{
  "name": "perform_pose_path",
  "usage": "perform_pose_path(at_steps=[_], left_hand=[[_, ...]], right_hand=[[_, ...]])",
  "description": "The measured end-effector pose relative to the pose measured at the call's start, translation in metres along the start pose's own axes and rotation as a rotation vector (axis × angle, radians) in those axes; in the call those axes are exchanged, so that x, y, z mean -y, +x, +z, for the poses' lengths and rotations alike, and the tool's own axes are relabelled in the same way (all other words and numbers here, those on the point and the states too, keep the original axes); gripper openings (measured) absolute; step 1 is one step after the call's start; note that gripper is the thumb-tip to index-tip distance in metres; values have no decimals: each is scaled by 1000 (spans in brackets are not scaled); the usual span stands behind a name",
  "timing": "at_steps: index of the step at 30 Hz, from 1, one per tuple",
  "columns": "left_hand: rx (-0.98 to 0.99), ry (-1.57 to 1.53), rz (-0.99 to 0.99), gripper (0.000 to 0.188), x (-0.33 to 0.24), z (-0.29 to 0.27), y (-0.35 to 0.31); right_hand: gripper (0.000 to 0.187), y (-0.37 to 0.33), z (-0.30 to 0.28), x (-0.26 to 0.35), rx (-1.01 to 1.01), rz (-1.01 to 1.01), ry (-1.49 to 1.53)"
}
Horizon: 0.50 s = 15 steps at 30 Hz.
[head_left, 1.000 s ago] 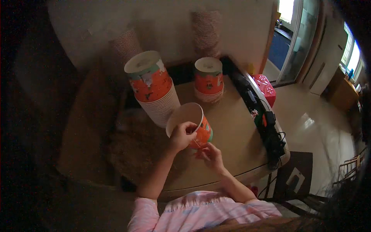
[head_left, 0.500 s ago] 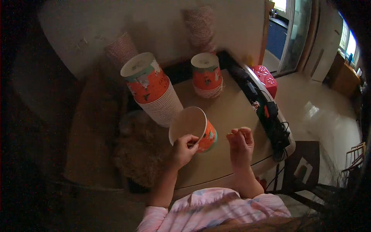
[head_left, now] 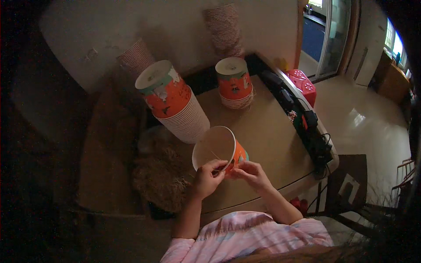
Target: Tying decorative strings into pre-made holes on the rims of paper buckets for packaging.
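Orange paper bucket [head_left: 214,148] held at its rim, centre of the frame

Left hand [head_left: 208,180]: grip narrow, thumb and fingers closed over the near rim of the bucket, just below the centre of the frame. Right hand [head_left: 254,174]: fingers drawn together at the bucket's outer wall, close beside the left fingertips; whether anything sits between them cannot be told. One thin strand [head_left: 215,155] shows against the pale interior.

Bucket: tilted, mouth toward the viewer, orange outer wall facing right, green band at the base. It is near the table [head_left: 272,140]; contact with the surface cannot be confirmed.

Left of centre, just beyond the bucket: tall stack [head_left: 172,100] of like buckets, bases up, leaning, pale rims nested closely below the orange top one. Upper centre: shorter stack [head_left: 235,87], also base up, with loose fibres about its lower rims. Left of the hands: a tangled brown fibre bundle [head_left: 163,180].

Right side of the table: dark edge strip carrying black cables and devices [head_left: 310,118]. Beyond it, right of centre: red stool [head_left: 302,85] on a shiny pale floor [head_left: 346,103]. Upper right: blue cabinet [head_left: 313,37] past a doorway. Upper left and upper centre: two dim ribbed columns, makeup unclear.
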<state>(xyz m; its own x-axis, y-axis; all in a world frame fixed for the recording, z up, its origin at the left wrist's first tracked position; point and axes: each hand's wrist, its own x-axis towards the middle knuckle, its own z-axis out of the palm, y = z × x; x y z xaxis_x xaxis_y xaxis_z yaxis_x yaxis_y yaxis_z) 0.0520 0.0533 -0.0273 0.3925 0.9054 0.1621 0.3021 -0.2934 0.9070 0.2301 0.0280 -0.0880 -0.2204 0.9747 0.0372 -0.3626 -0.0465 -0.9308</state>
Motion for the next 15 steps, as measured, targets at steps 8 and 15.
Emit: perform_pose_path(at_steps=[8,15], left_hand=[[53,46,-40,24,-13,-1,0],[56,24,-86,27,-12,-1,1]], right_hand=[[14,-4,4,4,3,-62,12],[12,-10,9,20,-43,141,-50]])
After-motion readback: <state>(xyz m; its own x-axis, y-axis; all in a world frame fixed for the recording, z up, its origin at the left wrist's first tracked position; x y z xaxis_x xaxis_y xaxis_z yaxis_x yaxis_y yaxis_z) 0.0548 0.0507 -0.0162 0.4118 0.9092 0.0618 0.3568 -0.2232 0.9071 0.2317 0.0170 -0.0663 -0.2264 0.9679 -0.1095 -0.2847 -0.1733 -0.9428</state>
